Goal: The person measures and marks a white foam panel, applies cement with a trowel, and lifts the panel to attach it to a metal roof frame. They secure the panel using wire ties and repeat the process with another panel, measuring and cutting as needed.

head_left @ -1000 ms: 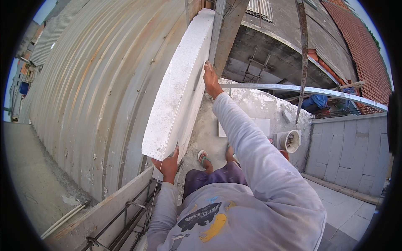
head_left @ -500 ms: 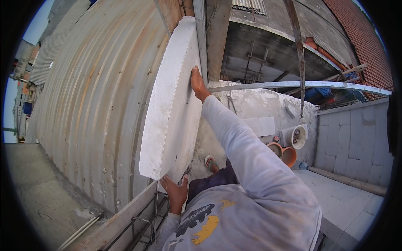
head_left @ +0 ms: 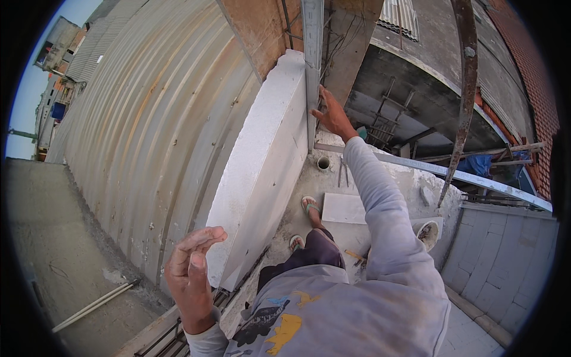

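Observation:
A low wall of white blocks (head_left: 270,172) with a rough top edge runs away from me, up to an upright grey metal channel (head_left: 312,65). My left hand (head_left: 193,271) is raised over the wall's near end, its fingers slightly bent and the thumb apart, holding nothing. On the far side, my right hand (head_left: 336,119) reaches out beside the metal channel, fingers stretched and thumb toward the metal. Whether that thumb touches the channel I cannot tell. Both hands are off the block face.
Left of the wall slopes a corrugated metal roof (head_left: 143,131). A wooden board (head_left: 256,30) stands behind the wall's far end. Beside my feet lie a flat white slab (head_left: 344,208) and a pipe opening (head_left: 323,163). A long metal bar (head_left: 440,169) and rusty pole (head_left: 462,113) cross the right side.
My right hand has left the block face and moved to the metal channel. My left hand has let go of the near lower end and risen to the left. The view has shifted.

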Available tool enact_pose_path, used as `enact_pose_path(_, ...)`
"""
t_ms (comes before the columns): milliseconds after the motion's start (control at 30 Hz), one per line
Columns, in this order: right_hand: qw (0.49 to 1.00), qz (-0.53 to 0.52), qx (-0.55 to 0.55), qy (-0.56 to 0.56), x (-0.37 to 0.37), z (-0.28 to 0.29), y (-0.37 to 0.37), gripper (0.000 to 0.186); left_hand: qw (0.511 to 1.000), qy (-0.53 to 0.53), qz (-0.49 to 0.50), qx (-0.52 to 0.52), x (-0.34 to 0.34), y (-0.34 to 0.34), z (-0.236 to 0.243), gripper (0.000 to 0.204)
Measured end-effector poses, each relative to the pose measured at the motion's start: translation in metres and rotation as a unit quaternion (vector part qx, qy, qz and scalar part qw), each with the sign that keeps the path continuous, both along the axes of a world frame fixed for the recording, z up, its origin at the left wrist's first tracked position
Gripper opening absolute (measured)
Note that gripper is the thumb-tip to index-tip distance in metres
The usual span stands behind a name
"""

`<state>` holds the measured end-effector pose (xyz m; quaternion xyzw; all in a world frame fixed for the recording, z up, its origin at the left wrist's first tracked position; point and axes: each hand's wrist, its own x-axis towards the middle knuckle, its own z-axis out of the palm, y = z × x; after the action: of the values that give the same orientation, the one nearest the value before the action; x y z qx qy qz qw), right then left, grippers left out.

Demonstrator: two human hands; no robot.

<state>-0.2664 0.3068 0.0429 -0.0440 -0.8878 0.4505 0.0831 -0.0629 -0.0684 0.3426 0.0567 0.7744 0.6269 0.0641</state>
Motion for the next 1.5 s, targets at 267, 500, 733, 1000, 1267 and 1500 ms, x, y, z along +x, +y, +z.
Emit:
enact_pose_path(267,0.997,0.029,0.018,-0.068,-0.029,-0.005,0.018,0.089,0.977,-0.133,-0.141,-0.086,-0.195,0.037,-0.055,0.057)
enact_pose_path(500,0.986,-0.163,-0.009,-0.027,0.003,-0.023,-0.023,0.06,0.904,-0.311,-0.261,-0.132,-0.256,0.034,-0.202,0.051)
enact_pose_path(733,0.802,-0.148,-0.579,-0.006,0.018,-0.053,-0.094,0.041,0.902,-0.356,-0.241,0.046,-0.268,0.086,-0.234,0.067)
enact_pose_path(1000,0.642,-0.237,-0.725,-0.076,0.035,-0.058,-0.114,0.049,0.9,-0.355,-0.22,0.127,-0.284,0.111,-0.288,0.071)
enact_pose_path(1267,0.662,-0.248,-0.701,-0.093,0.052,-0.056,-0.098,0.055,0.906,-0.291,-0.294,0.09,-0.286,0.104,-0.283,0.077)
enact_pose_path(1500,0.667,-0.251,-0.695,-0.097,0.051,-0.057,-0.096,0.06,0.912,-0.265,-0.309,0.054,-0.287,0.103,-0.278,0.076)
